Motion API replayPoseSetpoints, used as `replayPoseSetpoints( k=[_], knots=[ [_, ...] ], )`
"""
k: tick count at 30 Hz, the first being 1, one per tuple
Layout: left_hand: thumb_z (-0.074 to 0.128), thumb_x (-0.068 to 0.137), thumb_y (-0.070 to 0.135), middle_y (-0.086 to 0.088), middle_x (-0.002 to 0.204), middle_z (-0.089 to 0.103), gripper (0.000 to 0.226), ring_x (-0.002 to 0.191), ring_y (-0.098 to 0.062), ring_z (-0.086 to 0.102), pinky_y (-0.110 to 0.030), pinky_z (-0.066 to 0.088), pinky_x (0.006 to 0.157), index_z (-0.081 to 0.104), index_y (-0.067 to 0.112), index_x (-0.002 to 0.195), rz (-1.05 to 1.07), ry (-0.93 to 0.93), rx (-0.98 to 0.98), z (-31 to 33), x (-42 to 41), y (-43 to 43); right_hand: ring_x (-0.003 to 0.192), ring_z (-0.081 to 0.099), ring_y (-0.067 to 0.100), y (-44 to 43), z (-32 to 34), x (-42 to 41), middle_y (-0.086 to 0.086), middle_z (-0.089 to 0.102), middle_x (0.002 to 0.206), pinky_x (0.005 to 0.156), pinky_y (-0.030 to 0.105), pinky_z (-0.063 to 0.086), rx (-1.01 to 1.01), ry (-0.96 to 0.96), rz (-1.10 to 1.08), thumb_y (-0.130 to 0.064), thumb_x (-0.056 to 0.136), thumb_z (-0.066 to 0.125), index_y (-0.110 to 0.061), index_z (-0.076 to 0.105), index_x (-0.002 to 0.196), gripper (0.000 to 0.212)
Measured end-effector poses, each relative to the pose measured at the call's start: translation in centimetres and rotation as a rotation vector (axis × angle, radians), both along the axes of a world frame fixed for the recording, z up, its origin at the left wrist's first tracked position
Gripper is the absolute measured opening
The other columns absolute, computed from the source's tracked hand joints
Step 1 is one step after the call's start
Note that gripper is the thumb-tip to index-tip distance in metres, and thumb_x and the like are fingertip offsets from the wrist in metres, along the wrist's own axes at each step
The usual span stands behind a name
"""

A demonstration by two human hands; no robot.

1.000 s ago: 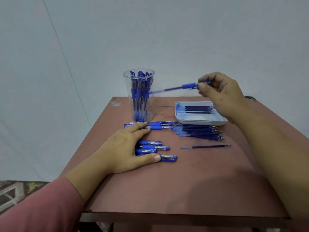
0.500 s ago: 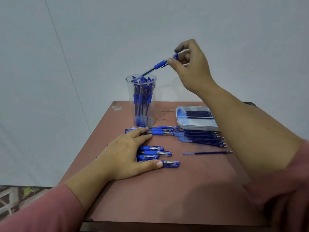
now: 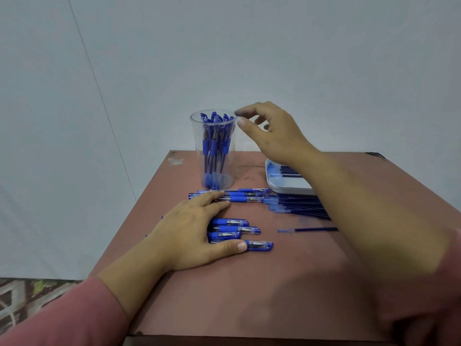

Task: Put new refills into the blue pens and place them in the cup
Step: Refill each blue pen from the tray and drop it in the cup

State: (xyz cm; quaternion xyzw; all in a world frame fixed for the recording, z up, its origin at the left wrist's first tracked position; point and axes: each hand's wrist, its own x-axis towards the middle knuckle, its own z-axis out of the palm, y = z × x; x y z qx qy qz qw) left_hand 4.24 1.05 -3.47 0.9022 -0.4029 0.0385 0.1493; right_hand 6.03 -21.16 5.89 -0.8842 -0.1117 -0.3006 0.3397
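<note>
A clear plastic cup [image 3: 197,148] stands at the back of the brown table [image 3: 249,290], holding several blue pens [image 3: 214,143]. My right hand [image 3: 272,133] hovers just right of the cup's rim, fingers apart, holding nothing. My left hand [image 3: 192,231] lies flat on the table, palm down, covering part of several blue pen caps [image 3: 237,229]. Blue pen barrels [image 3: 239,196] lie in a row in front of the cup, my left fingertips touching them. A heap of dark blue refills [image 3: 296,207] lies to their right. A single refill [image 3: 306,230] lies apart.
A white tray [image 3: 287,188] with a few refills sits at the back right, partly hidden by my right forearm. The table's left edge drops to a patterned floor [image 3: 25,298]. A pale wall stands behind.
My right hand carried a blue pen up over the cup, dropped it in, and now hangs empty beside the rim. My left hand has stayed on the caps.
</note>
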Motion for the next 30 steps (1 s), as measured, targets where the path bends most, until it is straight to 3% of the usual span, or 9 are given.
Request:
replayPoseSetpoints(
  k=[4,7,12,15,21,25,28,30],
  knots=[
    [0.029,0.064,0.096,0.021,0.155,0.021,0.105,0.139,0.002,0.024,-0.029,0.026,0.115,0.033,0.033,0.147,-0.003,-0.008,-0.007,0.0,-0.1,-0.1,0.092,0.053,0.003,-2.0,-2.3,-2.8,-0.014,0.059,0.101,0.076,0.010,0.037,-0.148,0.177,0.015,-0.032,0.090,0.064,-0.031,0.066,0.107,0.018],
    [0.030,0.064,0.095,0.021,0.154,0.023,0.103,0.139,0.002,0.026,-0.028,0.027,0.115,0.035,0.033,0.147,-0.005,-0.012,-0.021,0.0,-0.1,-0.1,0.090,0.049,-0.008,-2.8,-3.9,-4.2,-0.022,0.058,0.092,0.072,0.007,0.035,-0.322,0.334,0.032,-0.035,0.086,0.068,-0.033,0.071,0.101,0.015],
    [0.033,0.065,0.095,0.020,0.153,0.025,0.102,0.138,0.003,0.027,-0.030,0.031,0.113,0.037,0.032,0.146,-0.007,-0.012,-0.030,-0.1,0.0,-0.2,0.089,0.044,0.006,-2.4,-5.7,-3.8,-0.019,0.051,0.084,0.077,0.024,0.037,-0.536,0.360,0.009,-0.043,0.084,0.069,-0.033,0.073,0.096,0.016],
    [0.035,0.065,0.094,0.020,0.153,0.026,0.101,0.138,0.002,0.028,-0.031,0.032,0.113,0.039,0.032,0.145,-0.006,0.001,-0.042,0.0,-0.1,-0.2,0.089,0.040,0.009,-1.8,-5.7,-3.5,-0.019,0.044,0.079,0.076,0.026,0.033,-0.613,0.338,-0.018,-0.044,0.084,0.068,-0.031,0.072,0.093,0.016],
    [0.035,0.065,0.093,0.016,0.153,0.028,0.101,0.138,0.001,0.029,-0.027,0.028,0.114,0.040,0.030,0.144,-0.006,-0.009,-0.052,0.1,-0.3,-0.1,0.095,0.043,0.013,-1.1,-5.9,-3.1,-0.009,0.054,0.093,0.082,0.032,0.032,-0.691,0.299,-0.036,-0.038,0.088,0.063,-0.026,0.066,0.092,0.012],
    [0.033,0.068,0.091,0.013,0.152,0.031,0.096,0.138,-0.004,0.029,-0.032,0.019,0.116,0.040,0.033,0.143,-0.030,-0.095,-0.051,0.5,-0.5,-0.1,0.087,0.047,0.012,-1.1,-5.4,-3.7,-0.017,0.049,0.079,0.085,0.031,0.034,-0.648,0.220,-0.059,-0.033,0.090,0.058,-0.023,0.064,0.098,0.014],
    [0.037,0.076,0.084,0.011,0.148,0.038,0.085,0.136,-0.006,0.033,-0.043,0.020,0.117,0.043,0.031,0.142,-0.041,-0.163,-0.127,0.9,-0.5,-0.1,0.089,0.054,0.012,-1.3,-3.9,-5.0,-0.011,0.062,0.091,0.078,0.023,0.035,-0.523,0.245,-0.049,-0.029,0.092,0.057,-0.022,0.066,0.100,0.014],
    [0.040,0.082,0.075,0.011,0.143,0.045,0.075,0.131,-0.006,0.040,-0.039,0.025,0.115,0.044,0.029,0.141,-0.050,-0.238,-0.175,1.5,-0.3,-0.4,0.085,0.054,0.005,-1.5,-2.9,-6.0,-0.014,0.061,0.088,0.070,0.014,0.036,-0.432,0.258,-0.011,-0.031,0.094,0.058,-0.023,0.066,0.100,0.013]
  ],
)
